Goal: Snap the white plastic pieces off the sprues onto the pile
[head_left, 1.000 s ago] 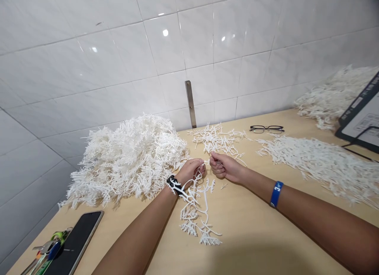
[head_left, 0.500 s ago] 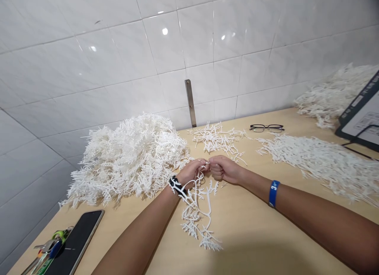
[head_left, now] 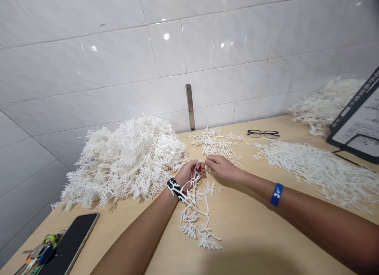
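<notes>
My left hand [head_left: 189, 174] is closed in a pinch on the upper end of a white branched plastic sprig [head_left: 189, 216]. The sprig hangs toward me, across the wrist with the black band, and its forked tips spread low over the table. Just to the right, my right hand [head_left: 222, 167] has its fingers pressed together, a small gap from the left fingertips. Whatever small piece it may hold is hidden by the fingers. Behind the hands lies a loose group of similar white sprigs [head_left: 217, 142].
A big heap of white sprigs [head_left: 127, 160] stands left. Flatter white pieces [head_left: 314, 168] spread right, with another pile [head_left: 328, 103] behind. Glasses [head_left: 263, 134] lie near the tiled wall. A printed board [head_left: 361, 121] leans at right; a phone [head_left: 72, 243] and keys [head_left: 40, 251] lie front left.
My hands, which were touching at the fingertips, have come slightly apart. The left fingers have loosened a little round the sprig. The view has shifted slightly.
</notes>
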The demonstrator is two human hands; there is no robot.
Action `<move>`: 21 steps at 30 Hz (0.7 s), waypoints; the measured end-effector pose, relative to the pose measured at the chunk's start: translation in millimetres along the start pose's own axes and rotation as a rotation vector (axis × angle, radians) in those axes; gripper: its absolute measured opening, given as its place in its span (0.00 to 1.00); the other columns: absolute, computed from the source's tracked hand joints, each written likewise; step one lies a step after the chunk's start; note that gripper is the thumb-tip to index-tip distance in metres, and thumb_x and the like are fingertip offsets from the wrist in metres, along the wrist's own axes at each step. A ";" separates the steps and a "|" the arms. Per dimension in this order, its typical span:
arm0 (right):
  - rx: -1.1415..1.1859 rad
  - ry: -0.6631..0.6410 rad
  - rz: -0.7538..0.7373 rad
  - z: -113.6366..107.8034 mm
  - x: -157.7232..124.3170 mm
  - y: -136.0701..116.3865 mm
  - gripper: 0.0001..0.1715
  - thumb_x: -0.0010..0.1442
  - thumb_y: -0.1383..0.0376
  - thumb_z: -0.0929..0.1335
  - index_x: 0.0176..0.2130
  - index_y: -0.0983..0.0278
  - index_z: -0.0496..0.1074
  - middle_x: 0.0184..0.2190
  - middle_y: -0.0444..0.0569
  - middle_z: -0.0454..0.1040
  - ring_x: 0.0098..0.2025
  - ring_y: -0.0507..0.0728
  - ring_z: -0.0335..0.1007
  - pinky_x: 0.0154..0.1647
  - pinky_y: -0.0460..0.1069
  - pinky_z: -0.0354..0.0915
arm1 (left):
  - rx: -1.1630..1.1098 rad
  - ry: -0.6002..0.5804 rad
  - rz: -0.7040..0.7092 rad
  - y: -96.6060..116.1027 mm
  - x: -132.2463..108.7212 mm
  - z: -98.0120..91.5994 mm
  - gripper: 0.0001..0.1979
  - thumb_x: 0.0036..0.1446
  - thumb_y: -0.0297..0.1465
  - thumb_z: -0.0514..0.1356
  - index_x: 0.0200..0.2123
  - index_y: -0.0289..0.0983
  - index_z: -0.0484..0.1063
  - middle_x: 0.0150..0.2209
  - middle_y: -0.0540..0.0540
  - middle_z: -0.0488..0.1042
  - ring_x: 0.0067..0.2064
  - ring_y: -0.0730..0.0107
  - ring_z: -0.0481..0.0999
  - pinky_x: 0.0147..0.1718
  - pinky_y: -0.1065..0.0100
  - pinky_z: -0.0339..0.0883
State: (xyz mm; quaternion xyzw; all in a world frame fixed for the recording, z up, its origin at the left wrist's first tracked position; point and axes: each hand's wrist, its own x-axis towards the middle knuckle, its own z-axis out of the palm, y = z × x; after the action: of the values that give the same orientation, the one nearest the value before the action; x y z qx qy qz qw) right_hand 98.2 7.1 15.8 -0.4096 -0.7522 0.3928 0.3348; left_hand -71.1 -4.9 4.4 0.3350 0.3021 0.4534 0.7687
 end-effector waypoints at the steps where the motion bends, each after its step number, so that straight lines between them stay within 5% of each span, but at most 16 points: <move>1: -0.148 0.055 -0.006 3.7 -6.3 1.8 0.20 0.63 0.59 0.61 0.22 0.63 0.61 0.20 0.44 0.62 0.24 0.52 0.54 0.26 0.47 0.47 | -0.007 -0.007 0.005 -0.4 0.2 -0.1 0.12 0.52 0.30 0.58 0.19 0.35 0.60 0.27 0.48 0.68 0.27 0.75 0.69 0.30 0.70 0.67; 5: -0.598 0.002 -0.132 12.7 -37.2 14.9 0.18 0.65 0.59 0.61 0.25 0.63 0.63 0.22 0.46 0.66 0.24 0.53 0.56 0.28 0.49 0.45 | -0.038 -0.028 0.010 -1.5 1.0 -1.6 0.13 0.52 0.30 0.58 0.19 0.35 0.60 0.27 0.49 0.67 0.27 0.75 0.69 0.29 0.71 0.66; 12: -0.895 -0.169 -0.222 -6.2 -53.4 24.1 0.18 0.67 0.61 0.58 0.29 0.63 0.67 0.29 0.50 0.72 0.28 0.54 0.63 0.29 0.49 0.48 | -0.028 -0.055 0.023 -2.5 3.0 -3.0 0.12 0.50 0.29 0.59 0.19 0.35 0.59 0.26 0.49 0.67 0.25 0.76 0.67 0.24 0.71 0.61; 16: -1.006 -0.084 -0.150 -47.2 -68.6 41.3 0.18 0.66 0.62 0.58 0.29 0.63 0.69 0.28 0.51 0.74 0.28 0.55 0.65 0.29 0.49 0.48 | 0.010 -0.058 0.035 -2.7 1.6 0.5 0.12 0.50 0.28 0.58 0.18 0.35 0.59 0.26 0.49 0.67 0.25 0.76 0.67 0.27 0.71 0.62; 21: -1.187 0.056 -0.019 -125.2 -98.1 64.2 0.19 0.65 0.62 0.59 0.26 0.63 0.70 0.27 0.52 0.76 0.27 0.57 0.67 0.30 0.50 0.49 | 0.035 -0.084 0.024 -2.0 -0.1 3.6 0.13 0.50 0.30 0.58 0.18 0.35 0.60 0.26 0.48 0.66 0.27 0.75 0.67 0.27 0.71 0.62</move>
State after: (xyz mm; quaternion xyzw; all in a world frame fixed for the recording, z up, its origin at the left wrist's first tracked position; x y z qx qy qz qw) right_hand 267.5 -16.6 0.9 -0.5304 -0.8376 -0.1089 0.0719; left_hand -67.3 -6.7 5.0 0.3704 0.2735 0.4427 0.7694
